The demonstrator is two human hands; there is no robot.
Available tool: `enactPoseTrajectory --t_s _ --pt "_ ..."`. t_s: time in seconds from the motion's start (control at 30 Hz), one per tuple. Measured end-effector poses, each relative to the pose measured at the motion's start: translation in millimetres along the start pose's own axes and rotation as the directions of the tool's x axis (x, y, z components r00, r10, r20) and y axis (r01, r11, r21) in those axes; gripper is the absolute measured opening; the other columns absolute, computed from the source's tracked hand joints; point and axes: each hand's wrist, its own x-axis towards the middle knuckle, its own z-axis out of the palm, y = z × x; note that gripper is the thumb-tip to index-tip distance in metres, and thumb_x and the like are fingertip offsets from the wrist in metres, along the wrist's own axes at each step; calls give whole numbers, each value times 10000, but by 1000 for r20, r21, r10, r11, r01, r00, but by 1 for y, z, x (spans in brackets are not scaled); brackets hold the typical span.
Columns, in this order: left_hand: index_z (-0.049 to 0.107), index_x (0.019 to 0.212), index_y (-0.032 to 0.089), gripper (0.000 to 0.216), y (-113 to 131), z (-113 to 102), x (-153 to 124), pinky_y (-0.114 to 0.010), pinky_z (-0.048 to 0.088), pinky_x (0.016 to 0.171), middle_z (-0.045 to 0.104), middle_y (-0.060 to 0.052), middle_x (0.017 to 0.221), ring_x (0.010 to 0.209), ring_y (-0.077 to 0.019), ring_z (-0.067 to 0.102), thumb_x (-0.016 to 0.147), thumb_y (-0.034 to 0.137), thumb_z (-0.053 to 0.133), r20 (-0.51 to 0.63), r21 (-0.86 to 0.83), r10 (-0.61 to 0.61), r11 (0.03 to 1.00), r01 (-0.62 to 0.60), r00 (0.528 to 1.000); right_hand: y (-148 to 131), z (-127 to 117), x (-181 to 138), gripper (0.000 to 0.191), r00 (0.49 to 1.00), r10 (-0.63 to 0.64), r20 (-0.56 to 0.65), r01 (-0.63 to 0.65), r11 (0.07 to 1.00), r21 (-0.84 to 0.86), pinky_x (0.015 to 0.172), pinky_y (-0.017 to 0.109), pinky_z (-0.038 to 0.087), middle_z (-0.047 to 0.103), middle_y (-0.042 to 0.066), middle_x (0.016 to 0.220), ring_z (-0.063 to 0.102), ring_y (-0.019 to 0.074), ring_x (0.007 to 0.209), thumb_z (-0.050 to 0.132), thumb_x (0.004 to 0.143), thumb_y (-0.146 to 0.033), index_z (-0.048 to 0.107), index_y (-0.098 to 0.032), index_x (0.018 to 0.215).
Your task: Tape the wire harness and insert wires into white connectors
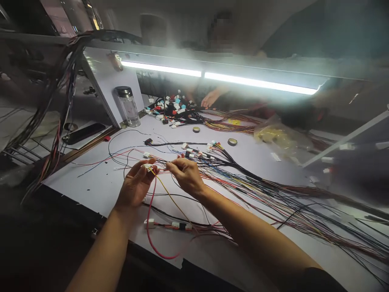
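Between the fingers of my left hand is a white wire connector, gripped near the front of the white table. A red wire and a yellow wire run out of it and hang down in a loop. My right hand is just to the right, its thumb and forefinger pinched together by the wires; what sits in the pinch is too small to name. Below the hands lies a white plug on a taped cable. Behind them are more connectors on black-sleeved harness branches.
Long loose wires spread to the right. At the back, a heap of connectors lies near another person's hand. A glass bottle, tape rolls, a plastic bag and a phone are around. A lamp hangs above.
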Motion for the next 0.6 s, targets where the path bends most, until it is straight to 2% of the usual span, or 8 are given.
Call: enactPoseTrajectory --t_s 0.07,0.13,0.23,0.37,0.47,0.53,0.6 --pt "752 864 231 237 0 -1 -1 -278 541 849 708 -70 1106 813 -143 685 642 231 835 22 -5 -10 1000 10 1000 -4 3 -1 287 989 108 99 -120 986 117 503 217 291 456 -53 529 402 81 511 568 861 -355 672 -148 692" --pt "753 862 227 229 0 -2 0 -268 539 846 716 -67 1073 808 -139 686 648 229 832 37 -7 1 1000 0 999 -6 4 -1 294 974 155 163 -182 969 168 484 218 261 406 -64 511 353 73 490 580 840 -375 671 -143 686" --pt "755 854 221 217 1 -1 0 -246 547 809 734 -50 952 780 -132 683 652 240 831 40 -12 27 1000 -26 999 -5 5 1 298 967 175 188 -206 965 162 491 218 253 396 -66 510 349 69 492 593 827 -387 668 -142 675" --pt "757 862 215 209 2 0 -1 -240 549 809 737 -42 928 778 -130 685 665 237 823 53 -13 25 1000 -24 998 -4 4 2 312 967 177 181 -200 973 116 508 221 268 415 -64 514 365 71 503 591 845 -406 673 -145 693" --pt "756 868 210 209 1 1 -1 -235 548 816 738 -45 935 780 -130 686 671 240 820 60 -5 15 1000 -15 998 -6 3 1 268 984 115 135 -117 993 13 546 226 302 537 -42 581 440 81 545 589 870 -379 710 -161 771" --pt "755 871 211 197 1 1 -1 -237 547 827 738 -44 932 783 -128 686 685 244 810 71 4 15 1000 -15 997 -7 2 1 196 996 -13 90 22 994 -103 619 237 338 648 -19 717 512 89 614 615 872 -346 731 -189 860" --pt "753 875 213 185 0 2 -1 -243 546 839 738 -40 912 794 -131 685 700 252 799 91 13 23 1000 -24 996 -8 3 2 143 986 -148 76 161 961 -223 699 258 345 703 -13 818 558 93 668 643 870 -326 736 -225 908"
